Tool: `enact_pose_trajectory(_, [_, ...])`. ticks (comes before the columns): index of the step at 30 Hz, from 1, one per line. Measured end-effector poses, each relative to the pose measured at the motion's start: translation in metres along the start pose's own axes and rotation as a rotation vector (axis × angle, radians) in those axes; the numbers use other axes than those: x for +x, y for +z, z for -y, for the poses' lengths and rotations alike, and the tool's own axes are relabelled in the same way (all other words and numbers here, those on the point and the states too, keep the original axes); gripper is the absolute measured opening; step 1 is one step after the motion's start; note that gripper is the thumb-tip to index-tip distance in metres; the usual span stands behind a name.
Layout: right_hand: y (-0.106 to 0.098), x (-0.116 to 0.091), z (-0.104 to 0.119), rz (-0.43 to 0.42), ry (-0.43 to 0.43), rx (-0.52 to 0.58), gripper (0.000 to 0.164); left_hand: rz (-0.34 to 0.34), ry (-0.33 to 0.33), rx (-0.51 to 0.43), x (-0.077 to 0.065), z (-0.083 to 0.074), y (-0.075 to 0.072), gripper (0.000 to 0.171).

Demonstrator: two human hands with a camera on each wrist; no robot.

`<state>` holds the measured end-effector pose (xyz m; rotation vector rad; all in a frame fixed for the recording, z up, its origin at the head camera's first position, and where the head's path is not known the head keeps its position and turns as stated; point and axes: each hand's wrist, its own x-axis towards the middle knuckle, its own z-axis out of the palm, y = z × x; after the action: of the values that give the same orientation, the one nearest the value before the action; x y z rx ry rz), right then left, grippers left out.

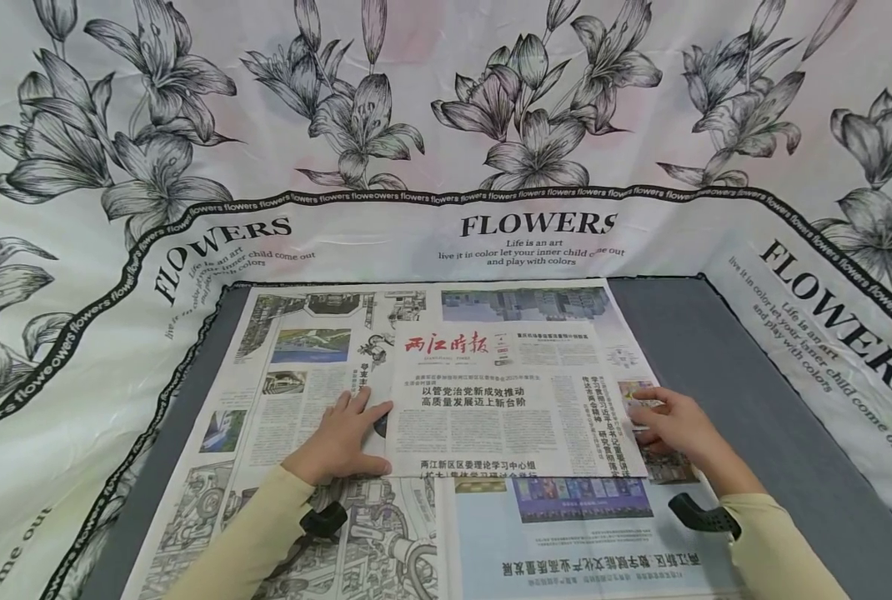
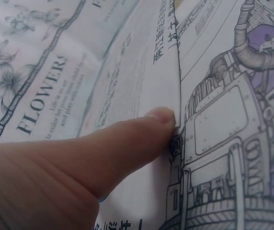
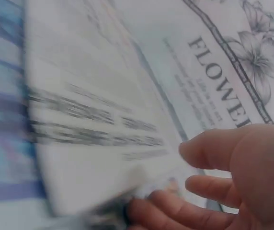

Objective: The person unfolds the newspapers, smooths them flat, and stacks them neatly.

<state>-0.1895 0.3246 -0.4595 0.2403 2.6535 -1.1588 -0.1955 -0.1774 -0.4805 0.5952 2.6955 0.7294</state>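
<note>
A folded newspaper (image 1: 491, 429) with a red masthead lies on a larger spread newspaper (image 1: 566, 550). At its left edge my left hand (image 1: 347, 437) rests with fingers spread, the thumb at the lower left corner. In the left wrist view that thumb (image 2: 122, 146) touches the folded newspaper's edge (image 2: 161, 91). My right hand (image 1: 674, 429) is beside the right edge, its fingers loosely bent and pointing inward. The right wrist view has the right hand's fingers (image 3: 213, 189) apart, with nothing between thumb and forefinger, close to the folded newspaper (image 3: 94, 158).
The spread newspaper covers much of a dark grey tabletop (image 1: 663, 333). White cloth (image 1: 386, 242) printed with flowers and lettering hangs behind and along both sides. Dark wrist straps (image 1: 324, 521) sit over pale yellow sleeves (image 1: 779, 542).
</note>
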Motion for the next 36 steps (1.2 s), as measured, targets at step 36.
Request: enact_pose_trajectory(36, [0.083, 0.122, 0.131, 0.141, -0.42, -0.498, 0.082, -0.031, 0.008, -0.016, 0.0, 0.001, 0.003, 0.091])
